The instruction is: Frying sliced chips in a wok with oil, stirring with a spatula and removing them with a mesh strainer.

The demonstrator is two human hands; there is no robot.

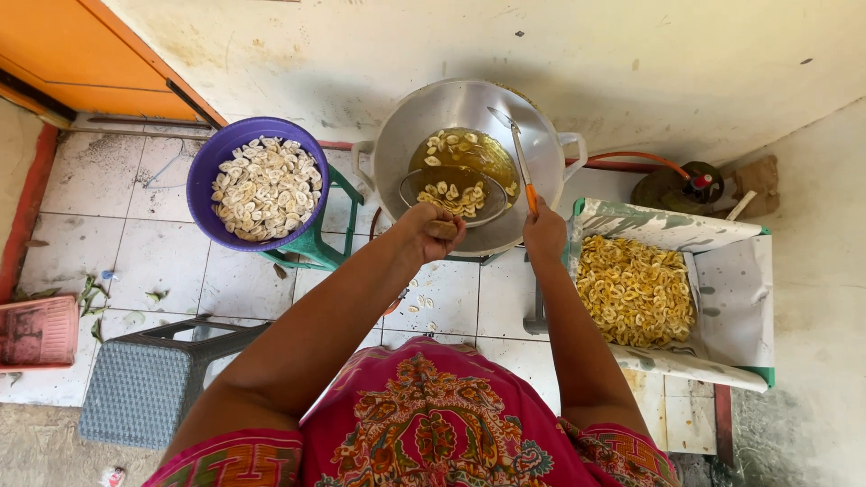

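A large metal wok (406,135) holds hot oil with pale banana slices frying in it. My left hand (431,230) grips the wooden handle of a round wire skimmer (454,194) that carries several slices just above the oil. My right hand (544,232) holds the orange handle of a long metal spatula (516,149), its blade resting at the wok's far side. Both hands are closed around their handles at the wok's near rim.
A purple basin (204,171) of raw slices sits on a green stool at left. A paper-lined tray (740,280) of golden fried chips stands at right. A grey plastic stool (144,379), a pink basket (36,332) and an orange gas hose (631,158) surround the spot.
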